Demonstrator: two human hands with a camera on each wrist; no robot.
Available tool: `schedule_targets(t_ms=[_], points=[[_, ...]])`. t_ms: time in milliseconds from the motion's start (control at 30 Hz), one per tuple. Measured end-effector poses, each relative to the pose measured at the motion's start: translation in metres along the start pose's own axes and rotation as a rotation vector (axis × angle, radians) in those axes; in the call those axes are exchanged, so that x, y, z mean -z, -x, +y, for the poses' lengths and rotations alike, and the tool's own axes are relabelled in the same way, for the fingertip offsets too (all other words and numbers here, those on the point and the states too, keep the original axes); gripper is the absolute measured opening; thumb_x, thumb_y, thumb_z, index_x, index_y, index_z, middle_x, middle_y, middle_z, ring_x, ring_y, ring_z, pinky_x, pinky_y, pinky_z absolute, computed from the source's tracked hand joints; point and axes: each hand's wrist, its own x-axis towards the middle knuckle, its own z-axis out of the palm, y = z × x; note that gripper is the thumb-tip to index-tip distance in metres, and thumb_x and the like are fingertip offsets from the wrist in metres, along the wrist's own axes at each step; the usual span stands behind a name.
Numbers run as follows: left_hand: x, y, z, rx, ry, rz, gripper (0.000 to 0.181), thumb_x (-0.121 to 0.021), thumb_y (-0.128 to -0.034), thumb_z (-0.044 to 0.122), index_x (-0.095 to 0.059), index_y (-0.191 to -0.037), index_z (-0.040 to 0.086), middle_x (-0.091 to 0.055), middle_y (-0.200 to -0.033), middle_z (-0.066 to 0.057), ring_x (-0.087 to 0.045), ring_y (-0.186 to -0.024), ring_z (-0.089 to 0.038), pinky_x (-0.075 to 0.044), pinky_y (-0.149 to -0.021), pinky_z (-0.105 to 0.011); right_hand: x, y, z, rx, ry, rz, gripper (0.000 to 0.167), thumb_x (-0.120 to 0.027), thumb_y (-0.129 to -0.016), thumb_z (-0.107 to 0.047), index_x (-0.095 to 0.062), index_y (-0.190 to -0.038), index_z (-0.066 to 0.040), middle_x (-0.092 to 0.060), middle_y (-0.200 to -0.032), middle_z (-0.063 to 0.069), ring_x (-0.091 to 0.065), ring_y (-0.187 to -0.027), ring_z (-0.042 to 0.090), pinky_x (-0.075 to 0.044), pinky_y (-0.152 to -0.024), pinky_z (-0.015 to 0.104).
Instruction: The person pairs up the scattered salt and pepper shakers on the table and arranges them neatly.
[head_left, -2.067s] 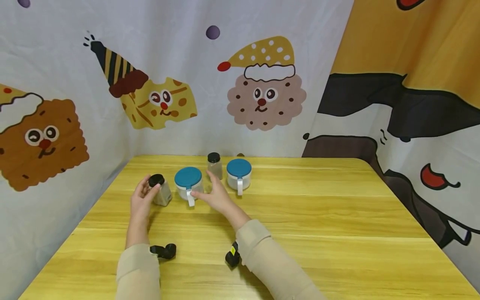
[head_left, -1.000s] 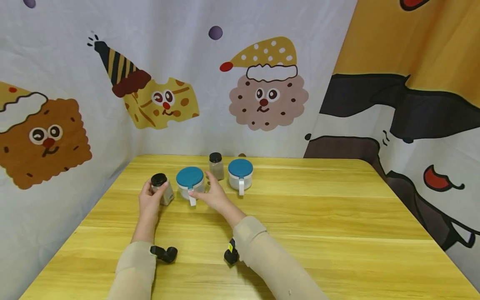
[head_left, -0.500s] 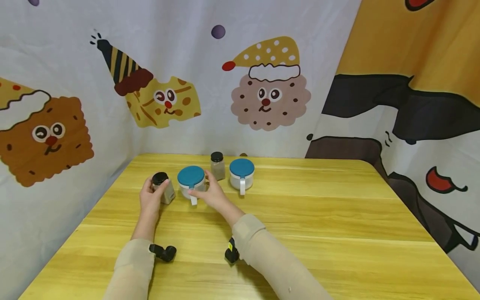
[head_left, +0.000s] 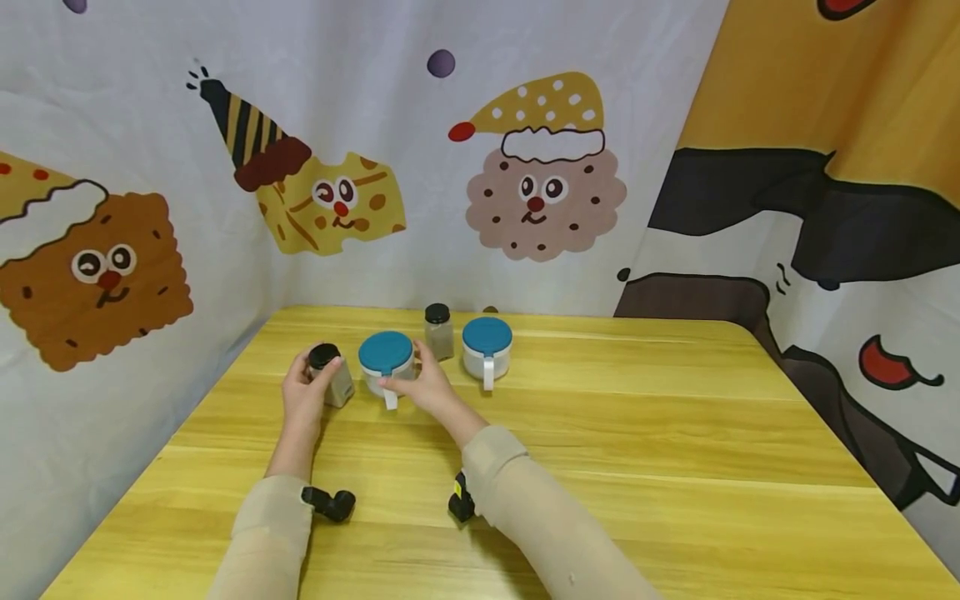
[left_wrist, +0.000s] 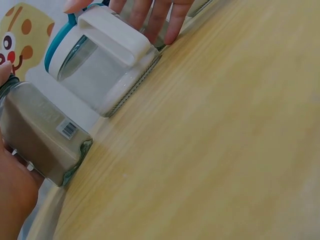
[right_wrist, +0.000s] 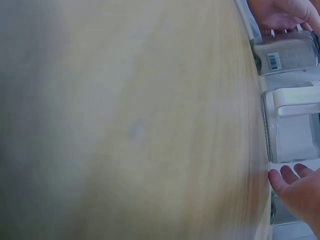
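Note:
My left hand (head_left: 302,396) grips a clear spice jar (head_left: 342,387) near its black lid, thumb in front and fingers behind. A greyish-brown powder fills part of it, as the left wrist view shows. Just to the right stands a clear seasoning pot (head_left: 386,353) with a blue lid and a white handle. Around this pot's right side my right hand (head_left: 433,388) is spread, its thumb at the handle. In the left wrist view the fingers (left_wrist: 159,20) of that hand look fairly straight beside the pot. Whether they press on the glass cannot be told.
A second black-lidded spice jar (head_left: 438,337) stands behind the right hand. Beside it is another blue-lidded seasoning pot (head_left: 487,336), handle facing me. The wooden table (head_left: 675,433) meets a cartoon-printed curtain (head_left: 420,275) at the back. Black wrist cameras (head_left: 330,504) are worn on both wrists.
My left hand has moved slightly right and closer around the spice jar. The right hand keeps its place at the seasoning pot. The whole head view shifts slightly.

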Motion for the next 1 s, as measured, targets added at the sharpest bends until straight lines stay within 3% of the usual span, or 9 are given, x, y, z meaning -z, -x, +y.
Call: schedule_targets(t_ms=[233, 600, 1000], points=[[0.0022, -0.0005, 0.0007, 0.010, 0.003, -0.006, 0.051, -0.071, -0.0877, 0.014, -0.053, -0.134, 0.002, -0.057, -0.117, -0.002, -0.052, -0.101, -0.011, -0.041, -0.087, -0.023, -0.0018, -0.0026, 0.0004, -0.023, 0.001, 0.005, 0.102, -0.081, -0.076, -0.039, -0.020, -0.154, -0.015, -0.033, -0.150, 0.012, -0.039, -0.131, 0.030, -0.038, -0.101, 0.046], [0.0007, -0.0020, -0.0039, -0.019, -0.008, 0.010, 0.048, -0.075, -0.0848, 0.023, -0.060, -0.128, 0.010, -0.059, -0.112, 0.004, -0.051, -0.104, -0.013, -0.040, -0.088, -0.026, -0.0043, -0.0049, -0.0009, -0.027, -0.002, -0.006, 0.106, -0.083, -0.073, -0.040, -0.018, -0.154, -0.021, -0.029, -0.153, 0.006, -0.034, -0.135, 0.027, -0.035, -0.103, 0.046], [0.0006, -0.0040, -0.0051, -0.023, -0.004, 0.012, 0.049, -0.076, -0.0843, 0.024, -0.059, -0.128, 0.008, -0.060, -0.112, 0.003, -0.052, -0.104, -0.013, -0.040, -0.089, -0.028, -0.0073, -0.0061, -0.0043, -0.012, -0.039, -0.004, 0.107, -0.084, -0.074, -0.034, -0.015, -0.155, -0.022, -0.025, -0.155, 0.006, -0.028, -0.138, 0.028, -0.030, -0.106, 0.051]])
